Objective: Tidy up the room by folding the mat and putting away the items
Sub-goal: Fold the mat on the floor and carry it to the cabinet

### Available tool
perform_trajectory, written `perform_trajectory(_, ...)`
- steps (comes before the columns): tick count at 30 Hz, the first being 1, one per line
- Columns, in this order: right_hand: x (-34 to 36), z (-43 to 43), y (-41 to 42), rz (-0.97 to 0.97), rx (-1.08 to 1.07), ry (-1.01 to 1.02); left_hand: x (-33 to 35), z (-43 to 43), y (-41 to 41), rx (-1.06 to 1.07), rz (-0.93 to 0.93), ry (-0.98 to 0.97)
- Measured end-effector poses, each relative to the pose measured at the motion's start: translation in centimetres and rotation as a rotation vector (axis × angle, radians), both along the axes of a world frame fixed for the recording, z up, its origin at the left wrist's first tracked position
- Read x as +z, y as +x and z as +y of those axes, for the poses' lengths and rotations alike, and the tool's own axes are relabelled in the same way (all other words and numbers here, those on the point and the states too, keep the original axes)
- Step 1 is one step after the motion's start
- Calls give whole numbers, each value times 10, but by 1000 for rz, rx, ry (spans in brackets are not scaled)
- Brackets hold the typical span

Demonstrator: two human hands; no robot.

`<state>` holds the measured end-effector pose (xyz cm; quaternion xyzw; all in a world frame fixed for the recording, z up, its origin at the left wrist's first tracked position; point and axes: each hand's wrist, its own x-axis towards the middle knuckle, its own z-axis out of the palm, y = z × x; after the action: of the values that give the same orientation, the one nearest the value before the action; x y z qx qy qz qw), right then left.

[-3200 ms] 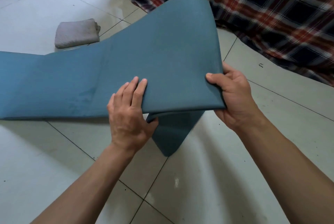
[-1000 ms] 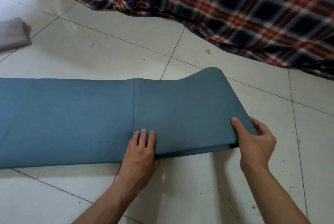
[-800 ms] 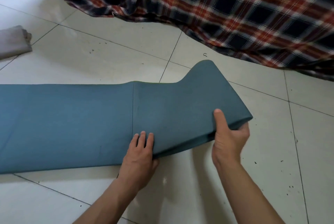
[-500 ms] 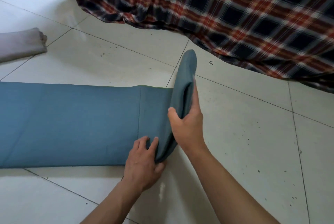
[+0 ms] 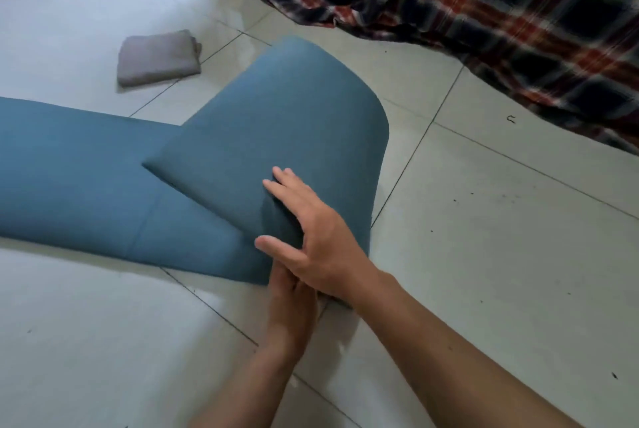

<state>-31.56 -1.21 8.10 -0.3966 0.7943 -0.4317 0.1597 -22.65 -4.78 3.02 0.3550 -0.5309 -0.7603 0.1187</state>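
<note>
Spread across pale floor tiles [image 5: 484, 254]: a long blue mat [image 5: 86, 178], flat toward the left, its right end arched up and over in a fat, springy loop. Thick, padded and pliable by the look of that rounded bend, probably light but inclined to spring open unless pressed flat. Best gripped at the near edge of the doubled end, where both layers meet. Beyond, a plaid blanket [image 5: 484, 2] slumped along the top right, close to the loop's far side; open tile to the right and near left. Farther left, a small folded grey cloth [image 5: 157, 59], clear of the mat's far edge. At the near corner, right hand [image 5: 321, 237] clamped over the folded flap, thumb in front, fingers on top. Beneath it, left hand [image 5: 292, 303] mostly hidden at the mat's lower edge; grip impossible to tell.
</note>
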Motion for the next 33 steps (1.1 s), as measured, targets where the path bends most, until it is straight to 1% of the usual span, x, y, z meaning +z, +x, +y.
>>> perform_trajectory(2,-17,-4,4,-33,-45,62,-20,-27,5,82,-158,19)
perform_trajectory(4,-34,-2,3,-29,-108,179,-36,-44,13,115,-292,74)
perform_trajectory(7,-55,7,0,48,-152,429,-38,-57,15,150,-333,185)
perform_trajectory(9,-61,13,5,96,-194,528,-39,-61,18,121,-390,162)
perform_trajectory(10,-61,15,10,77,-251,539,-40,-63,20,113,-422,125)
perform_trajectory(13,-58,24,12,-51,-485,505,-38,-68,23,126,-485,13)
perform_trajectory(15,-62,30,6,-149,-591,442,-39,-69,25,187,-535,-84)
perform_trajectory(18,-65,35,8,-312,-648,297,-34,-72,32,271,-582,-307)
perform_trajectory(21,-68,35,9,-350,-645,257,-23,-95,30,340,-519,-404)
perform_trajectory(24,-72,33,5,-350,-608,254,-23,-125,26,365,-503,-379)
perform_trajectory(28,-76,27,8,-317,-584,220,-26,-149,30,398,-520,-220)
perform_trajectory(30,-76,25,10,-299,-567,199,-30,-159,32,425,-511,-173)
perform_trajectory(33,-77,24,8,-291,-554,197,-35,-166,34,495,-487,-51)
